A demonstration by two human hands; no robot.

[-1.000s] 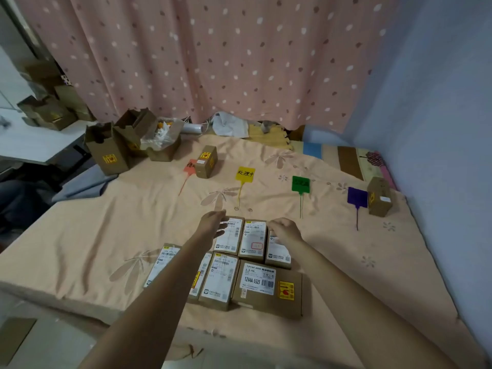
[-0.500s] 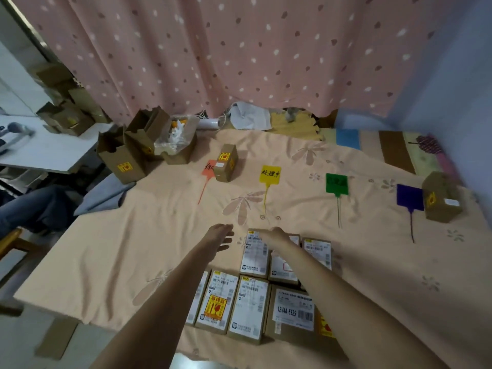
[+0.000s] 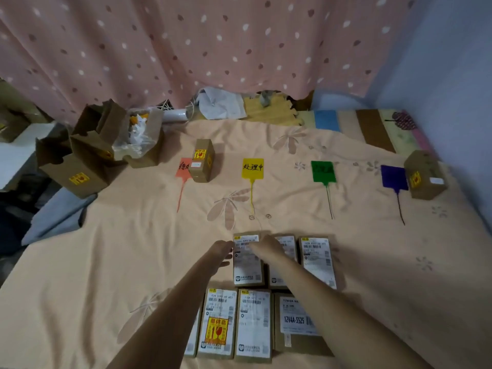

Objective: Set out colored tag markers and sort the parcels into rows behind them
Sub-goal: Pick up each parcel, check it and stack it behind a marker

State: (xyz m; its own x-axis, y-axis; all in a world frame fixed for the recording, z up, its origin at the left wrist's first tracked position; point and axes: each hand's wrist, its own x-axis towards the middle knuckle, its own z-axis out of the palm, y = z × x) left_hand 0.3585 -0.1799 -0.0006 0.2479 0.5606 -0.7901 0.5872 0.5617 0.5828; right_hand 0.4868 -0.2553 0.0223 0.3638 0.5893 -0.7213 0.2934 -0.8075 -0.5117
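1. Here, both hands reach to the far-left parcel (image 3: 247,259) of a parcel cluster near the bed's front edge.
2. L hand (image 3: 221,253): fingers loosely spread, touching parcel's left side.
3. R hand (image 3: 269,246): lies on parcel's top end; grip can't be told.
4. Behind, a row of tags: orange tag (image 3: 183,169), yellow tag (image 3: 253,168), green tag (image 3: 323,171), purple tag (image 3: 394,179).
5. One small box (image 3: 202,161) stands on the orange tag; another box (image 3: 426,174) touches the purple one.

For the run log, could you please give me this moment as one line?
tags: four set out | sorted: box by orange tag, box by purple tag | both hands on front-left parcel | seven unsorted
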